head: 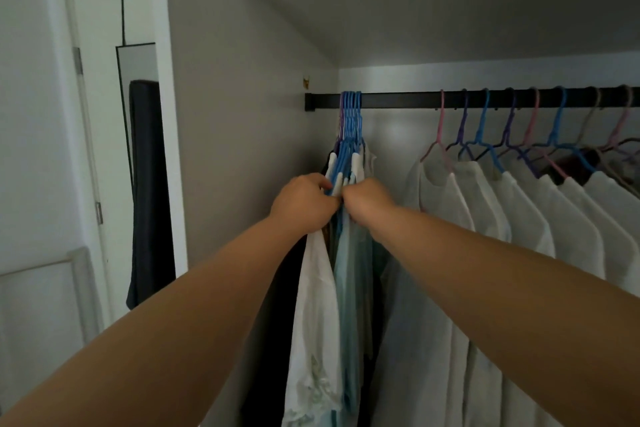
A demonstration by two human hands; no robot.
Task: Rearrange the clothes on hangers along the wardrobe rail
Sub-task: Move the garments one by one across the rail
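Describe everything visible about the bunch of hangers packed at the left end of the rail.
The bunch of hangers hangs at the left end of the black rail, close to its wall bracket. They look like thin plastic, mostly blue with a purple one at the left, hooks pressed together and necks upright. White, pale blue and dark clothes hang from them, squeezed tight. The left hand and right hand grip the bunch at its shoulders. A bare stretch of rail separates it from the spaced hangers further right.
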